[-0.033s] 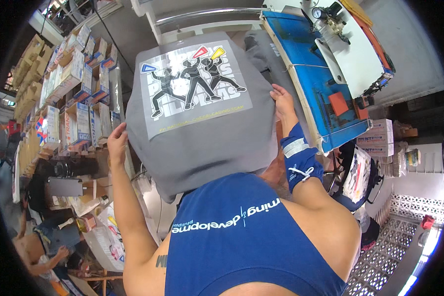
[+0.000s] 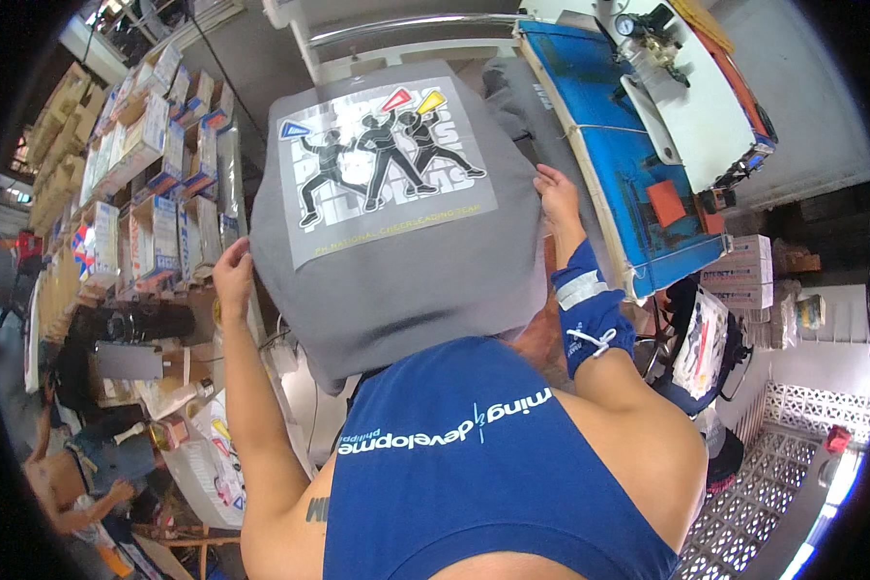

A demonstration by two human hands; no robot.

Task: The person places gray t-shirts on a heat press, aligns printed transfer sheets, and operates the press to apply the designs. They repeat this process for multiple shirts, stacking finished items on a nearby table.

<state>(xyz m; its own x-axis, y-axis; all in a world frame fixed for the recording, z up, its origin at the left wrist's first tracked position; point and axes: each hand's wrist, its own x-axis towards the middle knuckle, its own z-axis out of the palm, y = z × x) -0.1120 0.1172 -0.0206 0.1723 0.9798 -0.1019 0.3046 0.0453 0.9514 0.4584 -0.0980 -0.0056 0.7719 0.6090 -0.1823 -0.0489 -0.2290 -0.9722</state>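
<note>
Grey garment (image 2: 406,300), one, spread before me, the nearer part reaching my blue top (image 2: 464,454). On it: pale sheet (image 2: 333,246) with three dark figures. Left hand (image 2: 232,275): fingertips together at the garment's left edge; whether clamped, I cannot tell. Right hand (image 2: 559,203): fingers close together at the right edge; grip likewise unclear. Change: almost none since the preceding picture; both hands keep their places, so the sheet's lay appears undisturbed. Right: blue-topped table (image 2: 590,159).

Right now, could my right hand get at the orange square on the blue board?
Probably yes: the orange square lies uncovered right of your right hand, beyond the blue board's edge, though that hand is at the grey shirt.
</note>
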